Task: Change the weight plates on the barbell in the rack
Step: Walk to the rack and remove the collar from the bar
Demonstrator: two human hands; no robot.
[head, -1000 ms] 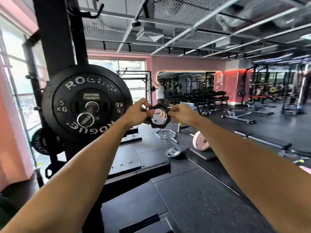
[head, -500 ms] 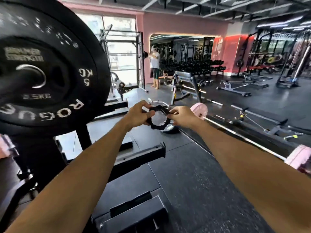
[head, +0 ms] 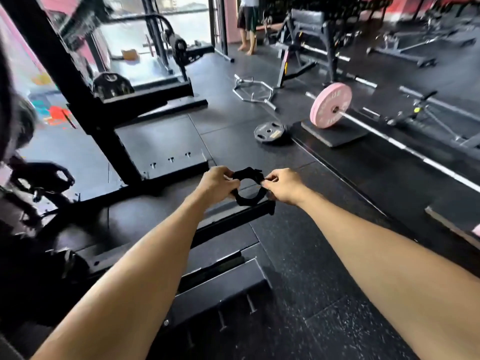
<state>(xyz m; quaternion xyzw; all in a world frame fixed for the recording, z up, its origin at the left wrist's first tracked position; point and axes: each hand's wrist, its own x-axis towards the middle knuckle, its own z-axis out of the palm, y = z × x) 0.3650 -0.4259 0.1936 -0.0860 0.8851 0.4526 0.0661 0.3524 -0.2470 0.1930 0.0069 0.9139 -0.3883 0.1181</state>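
Note:
A black ring-shaped barbell collar hangs in front of me, low over the rack's base. My left hand pinches its left side and my right hand pinches its right side by the clasp. The black rack upright slants up at the left. The barbell's black plate is only a dark blur at the far left edge. A small black plate lies flat on the floor ahead.
The rack's base beams cross the floor just under my hands. A pink-plated barbell rests on a pad to the right, a hex bar lies beyond, and a person stands at the back by benches.
My view has dropped from the loaded barbell end down to the floor. Both hands, still on the collar, have moved lower toward the rack's base; the plate has slid out of view left.

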